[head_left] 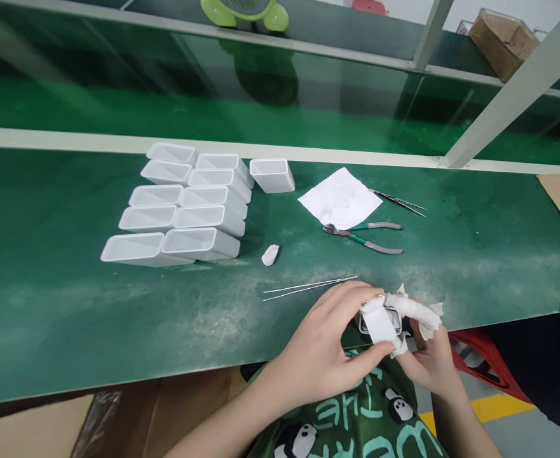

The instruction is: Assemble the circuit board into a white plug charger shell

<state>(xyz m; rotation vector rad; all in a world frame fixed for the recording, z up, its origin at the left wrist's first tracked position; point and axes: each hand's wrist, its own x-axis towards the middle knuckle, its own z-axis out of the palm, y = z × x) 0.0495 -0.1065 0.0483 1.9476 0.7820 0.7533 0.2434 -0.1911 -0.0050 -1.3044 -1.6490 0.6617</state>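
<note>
Holding one white housing point(379, 321) at the near edge of the bench point(46, 305), in the head view we grip it with the left hand point(325, 346), while the right hand point(430, 356) closes on a white wipe point(416, 310) pressed against it. We judge eleven housings point(184, 207) finished, laid in rows; cutters point(365, 234) and tweezers point(398, 201) lie apart, unused.
</note>
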